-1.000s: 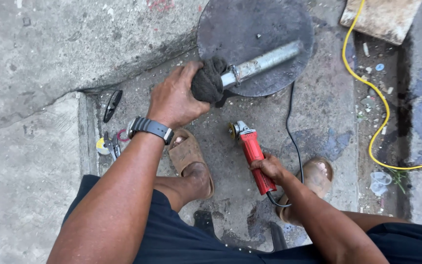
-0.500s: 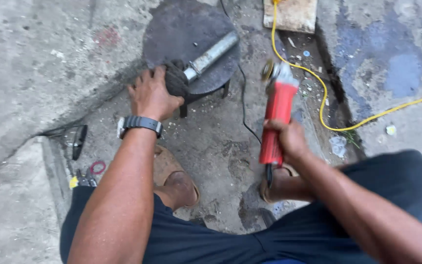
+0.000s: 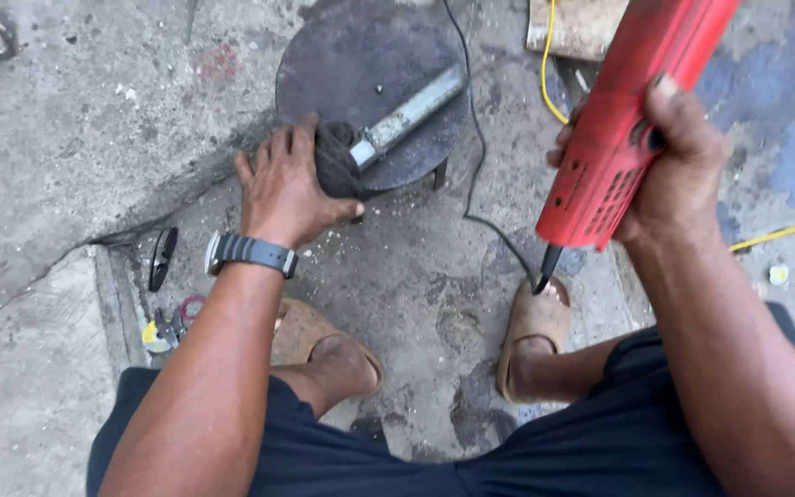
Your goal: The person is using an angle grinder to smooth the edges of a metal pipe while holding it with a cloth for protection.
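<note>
My left hand (image 3: 282, 189) is closed over a dark wad of cloth (image 3: 335, 158) wrapped around the near end of a grey metal pipe (image 3: 409, 115) — fingers curled on top, thumb pressed against the side. The pipe runs away from my palm, up and to the right, lying across a round dark metal stand (image 3: 342, 51) that sits just beyond my knuckles. My right hand (image 3: 669, 166) is wrapped tight around the red body of a power tool (image 3: 623, 124) — thumb over the top, fingers hidden behind it. Its black cord (image 3: 499, 235) leaves the end below my fist and trails across the concrete floor (image 3: 75, 120) towards the stand. Behind my left wrist, with its dark wristwatch (image 3: 250, 253), small tools (image 3: 166, 317) lie by a step.
</note>
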